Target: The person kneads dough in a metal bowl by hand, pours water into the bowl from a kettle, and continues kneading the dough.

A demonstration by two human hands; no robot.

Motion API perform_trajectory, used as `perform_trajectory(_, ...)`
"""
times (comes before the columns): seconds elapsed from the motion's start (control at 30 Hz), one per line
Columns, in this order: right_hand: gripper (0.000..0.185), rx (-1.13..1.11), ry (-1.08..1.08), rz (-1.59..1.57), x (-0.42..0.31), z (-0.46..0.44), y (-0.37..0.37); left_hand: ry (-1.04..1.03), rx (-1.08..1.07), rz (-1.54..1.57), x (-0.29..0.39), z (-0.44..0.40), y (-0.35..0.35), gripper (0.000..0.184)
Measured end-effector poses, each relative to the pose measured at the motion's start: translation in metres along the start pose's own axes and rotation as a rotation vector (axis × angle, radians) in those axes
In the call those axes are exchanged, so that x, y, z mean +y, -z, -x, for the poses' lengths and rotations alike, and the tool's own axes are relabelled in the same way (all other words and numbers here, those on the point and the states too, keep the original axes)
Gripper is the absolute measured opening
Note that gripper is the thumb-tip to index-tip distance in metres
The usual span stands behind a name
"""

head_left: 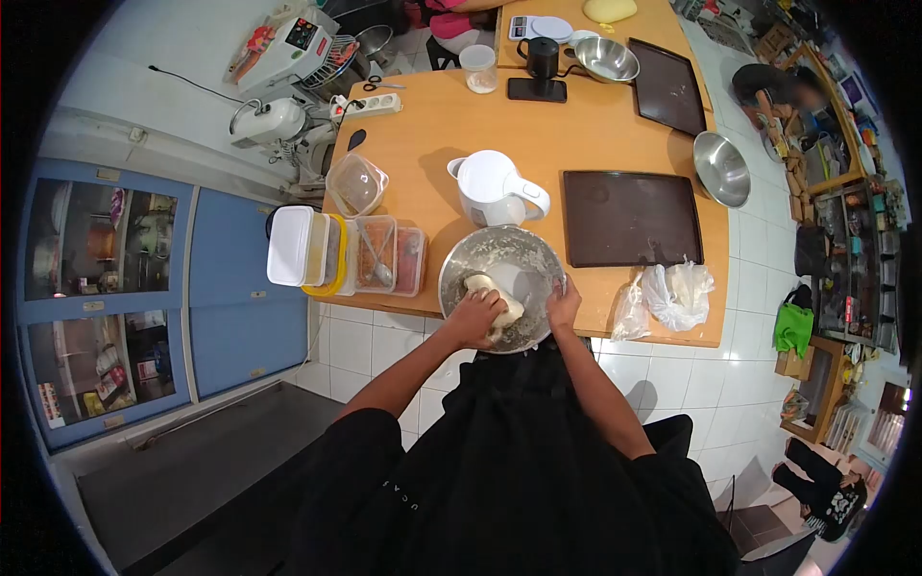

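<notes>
Clearly, I judge from my remote place that the work on the dough [509,305] is only partly done. The dough lies in the near part of the bowl [541,269], and it seems gathered into one soft lump. However, pale smears and bits stick to the wall, so I believe some mixing is left. The left hand [473,319] is closed over the dough, with bent fingers pressed on it. The right hand [564,305] holds the bowl by its right rim. The bowl is at the near edge of the table [423,125], just before the jug [485,182].
</notes>
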State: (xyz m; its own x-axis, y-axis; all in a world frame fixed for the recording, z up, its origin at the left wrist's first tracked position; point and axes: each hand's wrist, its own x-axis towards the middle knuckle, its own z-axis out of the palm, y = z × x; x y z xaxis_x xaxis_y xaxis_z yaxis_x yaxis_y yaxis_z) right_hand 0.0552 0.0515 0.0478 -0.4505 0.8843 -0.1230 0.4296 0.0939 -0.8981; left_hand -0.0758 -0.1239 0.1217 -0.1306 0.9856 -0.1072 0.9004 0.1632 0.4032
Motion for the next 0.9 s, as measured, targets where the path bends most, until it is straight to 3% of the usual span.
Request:
perform_trajectory(0.23,0.021,-0.022,-0.059,-0.008,0.001,-0.001,0.001,-0.034,0.22,-0.088,-0.007,-0.035,-0.04,0.027)
perform_trajectory(0.33,0.023,-0.01,-0.031,0.011,0.001,0.0,0.0,0.126,0.332,-0.046,0.0,-0.043,-0.05,0.02)
perform_trajectory(0.53,0.024,-0.01,-0.04,-0.049,-0.004,0.002,0.002,0.277,0.456,-0.028,0.006,-0.055,-0.067,0.015)
perform_trajectory(0.9,0.023,0.011,-0.033,-0.038,-0.01,0.002,0.002,0.277,0.492,-0.128,-0.015,-0.07,-0.094,0.014)
